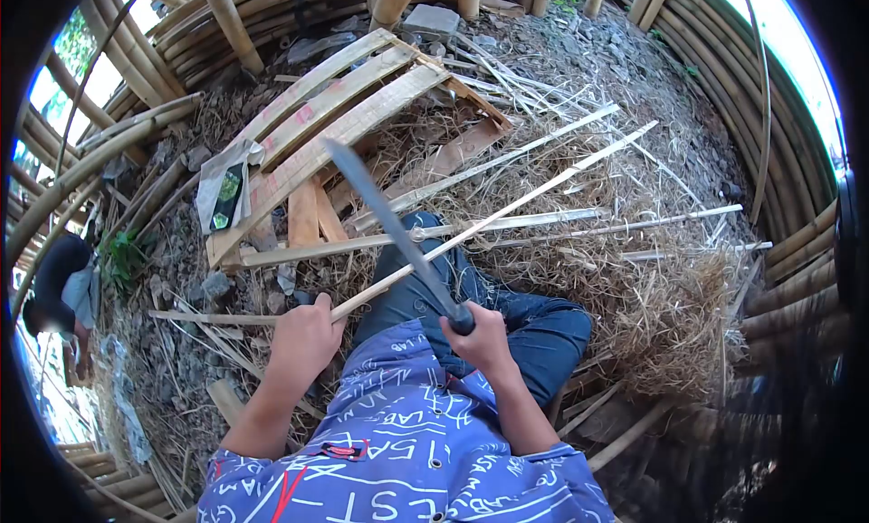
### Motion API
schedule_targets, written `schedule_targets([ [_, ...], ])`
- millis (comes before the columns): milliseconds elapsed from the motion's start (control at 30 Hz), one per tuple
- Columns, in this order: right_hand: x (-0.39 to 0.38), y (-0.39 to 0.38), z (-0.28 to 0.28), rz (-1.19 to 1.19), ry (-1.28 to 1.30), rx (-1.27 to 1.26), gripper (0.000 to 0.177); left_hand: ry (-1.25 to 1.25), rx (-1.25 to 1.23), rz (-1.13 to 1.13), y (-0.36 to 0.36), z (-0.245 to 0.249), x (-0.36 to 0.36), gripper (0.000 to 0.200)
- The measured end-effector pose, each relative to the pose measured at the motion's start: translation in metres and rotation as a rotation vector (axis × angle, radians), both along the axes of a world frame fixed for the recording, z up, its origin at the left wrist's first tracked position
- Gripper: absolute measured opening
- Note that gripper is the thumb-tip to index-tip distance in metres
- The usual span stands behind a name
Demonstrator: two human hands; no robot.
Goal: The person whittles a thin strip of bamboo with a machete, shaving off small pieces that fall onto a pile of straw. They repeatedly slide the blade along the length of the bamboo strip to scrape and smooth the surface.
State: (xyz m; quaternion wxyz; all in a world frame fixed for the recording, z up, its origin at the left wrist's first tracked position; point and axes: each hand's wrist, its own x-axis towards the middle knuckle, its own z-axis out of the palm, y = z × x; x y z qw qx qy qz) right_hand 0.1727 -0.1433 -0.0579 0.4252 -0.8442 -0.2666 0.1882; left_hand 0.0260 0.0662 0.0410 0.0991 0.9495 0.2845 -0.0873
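Note:
My left hand point(308, 335) is closed around the near end of a long, pale bamboo strip point(552, 183), which slants away up and to the right over my legs. In my right hand point(482, 338) is the dark handle of a long-bladed machete point(385, 211). Its grey blade points up and to the left, crossing over the strip a short way from my left hand. Another thin strip point(213, 318) lies on the ground just left of my left hand. Below the blade are my knees in blue jeans point(534, 342).
A wooden slat panel point(344, 97) lies ahead, with a cloth carrying a dark green-patterned piece point(228, 197) on its left corner. Bamboo shavings point(670, 324) are heaped at right, among more loose strips. Bamboo poles point(724, 97) line the edges. Another person point(62, 283) bends over at far left.

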Motion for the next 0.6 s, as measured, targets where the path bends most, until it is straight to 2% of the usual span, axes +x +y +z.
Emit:
schedule_targets([
  [33,0.003,0.005,0.002,0.014,-0.001,-0.010,0.027,-0.001,-0.010,0.014,-0.003,0.001,-0.001,0.027],
  [100,0.008,0.013,0.007,0.088,-0.263,-0.083,0.027,0.005,0.028,-0.002,-0.008,0.005,-0.002,0.026],
  [233,0.027,0.008,0.011,0.111,-0.411,-0.234,0.023,0.017,-0.025,-0.017,-0.004,0.001,-0.006,0.026],
  [300,0.043,-0.006,0.006,0.032,-0.417,-0.312,0.021,-0.028,0.007,-0.065,-0.002,0.000,-0.007,0.025],
  [400,0.088,-0.048,-0.018,-0.241,-0.343,-0.415,0.018,-0.025,0.023,-0.057,0.003,-0.003,-0.010,0.024],
  [467,0.123,-0.081,-0.024,-0.453,-0.139,-0.560,0.020,-0.015,0.032,-0.078,0.002,-0.006,-0.010,0.024],
  [500,0.142,-0.106,-0.046,-0.461,-0.099,-0.560,0.021,-0.021,0.026,-0.083,-0.002,-0.009,-0.011,0.024],
  [567,0.141,-0.117,-0.049,-0.466,-0.324,-0.576,0.022,0.017,0.028,-0.127,-0.006,-0.015,-0.012,0.024],
  [600,0.141,-0.111,-0.044,-0.467,-0.331,-0.573,0.022,0.006,0.001,-0.112,-0.004,-0.018,-0.013,0.022],
])
